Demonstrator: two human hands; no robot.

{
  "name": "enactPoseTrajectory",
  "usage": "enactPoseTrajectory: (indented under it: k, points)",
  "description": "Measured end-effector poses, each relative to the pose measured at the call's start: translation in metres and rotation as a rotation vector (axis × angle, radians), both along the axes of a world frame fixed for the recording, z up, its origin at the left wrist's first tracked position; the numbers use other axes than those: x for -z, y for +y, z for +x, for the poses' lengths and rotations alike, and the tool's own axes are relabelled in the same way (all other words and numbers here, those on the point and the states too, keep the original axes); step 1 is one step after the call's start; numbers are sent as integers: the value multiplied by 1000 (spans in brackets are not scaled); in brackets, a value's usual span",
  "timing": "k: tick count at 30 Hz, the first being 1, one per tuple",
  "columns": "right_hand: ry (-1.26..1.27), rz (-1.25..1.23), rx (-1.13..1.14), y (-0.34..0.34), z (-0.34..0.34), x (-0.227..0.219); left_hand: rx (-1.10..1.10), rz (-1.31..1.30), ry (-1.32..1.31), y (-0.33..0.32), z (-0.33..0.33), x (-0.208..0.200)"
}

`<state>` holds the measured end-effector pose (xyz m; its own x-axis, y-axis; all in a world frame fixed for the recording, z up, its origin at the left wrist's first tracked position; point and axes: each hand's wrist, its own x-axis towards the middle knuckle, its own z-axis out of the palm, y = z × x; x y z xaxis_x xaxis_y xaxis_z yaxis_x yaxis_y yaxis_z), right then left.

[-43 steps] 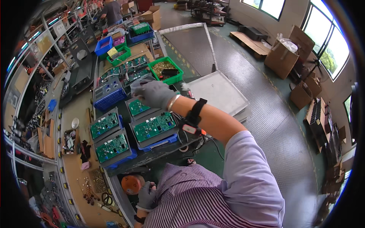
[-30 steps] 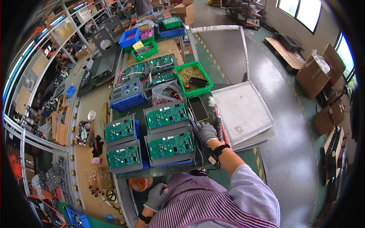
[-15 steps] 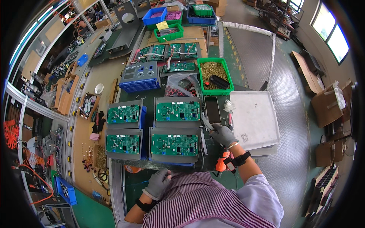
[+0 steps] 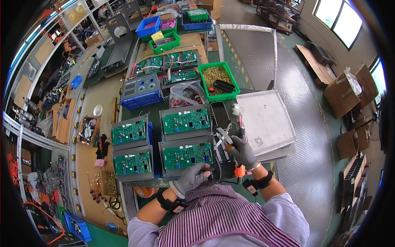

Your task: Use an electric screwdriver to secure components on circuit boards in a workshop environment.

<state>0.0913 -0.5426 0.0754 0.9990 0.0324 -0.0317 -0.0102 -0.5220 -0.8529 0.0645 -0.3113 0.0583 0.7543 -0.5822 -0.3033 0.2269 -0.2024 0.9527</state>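
Note:
My right hand [image 4: 243, 151], in a grey glove with bare fingertips, is closed around a flat, light grey strip-shaped piece [image 4: 224, 134]; its exact kind is unclear. Below that hand lies an orange-handled tool [image 4: 240, 171], partly hidden. My left hand [image 4: 191, 179], gloved alike, has its fingers curled together at the front edge of the near right circuit board [image 4: 187, 155]; anything in them is too small to make out. Three more green boards on grey panels lie alongside: far right board [image 4: 186, 121], far left board [image 4: 128, 132] and near left board [image 4: 132, 163].
A phone [image 4: 221, 114] lies beyond my right hand, beside a white flat sheet [image 4: 267, 123]. Farther back are a green bin of brass-coloured small parts [image 4: 218, 78], a clear bag [image 4: 186, 94] and a blue box [image 4: 142, 91]. A conveyor edge runs along the left.
My left hand has risen from beside my apron to the near right board. My right hand stays closed on the grey piece and has turned slightly. The view has shifted a little.

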Motion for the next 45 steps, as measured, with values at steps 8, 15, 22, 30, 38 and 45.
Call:
enactPoseTrajectory:
  k: [8,15,22,30,38,45]
  points:
    - [-250,-126,-322,62,-55,-15,-238,-496,283,-23,8,-15]
    - [70,259,-277,46,-45,-31,-373,-410,22,17,-5,-32]
    - [184,1015,-45,80,-5,-52,32,-527,404,42,-29,-46]
    - [259,1028,-176,79,-10,-14,-14,-617,619,64,-43,-32]
    - [295,718,142,87,-21,5,-297,-306,326,64,-57,-7]
    - [507,858,10,81,-17,-1,-432,-320,324,60,-57,18]
